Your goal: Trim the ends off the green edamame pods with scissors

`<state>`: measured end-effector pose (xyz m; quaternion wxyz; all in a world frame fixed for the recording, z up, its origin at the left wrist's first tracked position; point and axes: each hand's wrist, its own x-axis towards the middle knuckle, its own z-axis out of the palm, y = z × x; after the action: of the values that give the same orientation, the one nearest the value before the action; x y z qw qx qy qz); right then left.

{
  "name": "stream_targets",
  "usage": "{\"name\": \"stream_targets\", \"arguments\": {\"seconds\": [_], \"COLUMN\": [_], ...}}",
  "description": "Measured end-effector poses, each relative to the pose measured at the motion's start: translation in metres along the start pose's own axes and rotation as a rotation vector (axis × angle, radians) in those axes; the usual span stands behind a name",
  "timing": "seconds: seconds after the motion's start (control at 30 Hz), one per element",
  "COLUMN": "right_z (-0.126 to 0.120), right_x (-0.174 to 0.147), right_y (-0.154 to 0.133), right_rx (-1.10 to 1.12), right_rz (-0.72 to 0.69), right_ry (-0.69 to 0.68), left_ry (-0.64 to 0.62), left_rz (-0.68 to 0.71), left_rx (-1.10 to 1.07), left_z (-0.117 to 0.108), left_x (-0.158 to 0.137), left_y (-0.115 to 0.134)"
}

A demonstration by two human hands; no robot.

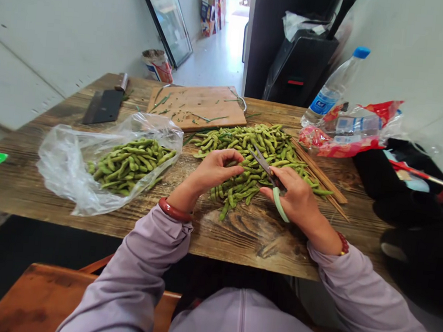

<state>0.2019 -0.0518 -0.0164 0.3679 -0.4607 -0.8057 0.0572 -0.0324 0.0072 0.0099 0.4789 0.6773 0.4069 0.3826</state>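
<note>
A loose heap of green soybean pods [264,141] is spread on the wooden table in front of me. My left hand [221,168] is over the left side of this heap, fingers curved, with a small gap between thumb and fingertips and no pod visible in it. My right hand [294,193] grips a pair of scissors [262,162] with pale green handles. Their blades point up and left over the pods, slightly parted. To the left, more pods [132,166] lie in a clear plastic bag [67,157] whose mouth is open.
Behind the heap lies a wooden cutting board [199,104] with green scraps. A cleaver [104,106] rests at the back left. Chopsticks [321,177] lie right of the pods, near a water bottle [335,88] and red plastic packaging [348,141]. Black containers [376,174] stand at the right edge.
</note>
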Motion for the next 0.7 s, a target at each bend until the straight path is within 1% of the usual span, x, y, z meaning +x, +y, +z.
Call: {"name": "stream_targets", "arguments": {"seconds": [0.1,0.2,0.43,0.7], "right_z": [0.000,0.001,0.002,0.001], "right_x": [0.000,-0.001,-0.001,-0.001], "right_y": [-0.001,-0.001,-0.003,-0.007], "right_rx": [0.011,0.016,0.015,0.026], "right_rz": [0.013,0.025,0.010,-0.022], "right_ry": [-0.033,-0.066,-0.089,-0.096], "left_ry": [-0.010,-0.032,-0.123,-0.137], "left_rz": [-0.043,-0.051,-0.038,-0.011], "left_rx": [-0.121,-0.171,-0.223,-0.227], "left_z": [0.005,0.009,0.018,0.022], "left_x": [-0.004,-0.005,-0.006,-0.006], "left_y": [0.003,0.005,0.006,0.004]}}
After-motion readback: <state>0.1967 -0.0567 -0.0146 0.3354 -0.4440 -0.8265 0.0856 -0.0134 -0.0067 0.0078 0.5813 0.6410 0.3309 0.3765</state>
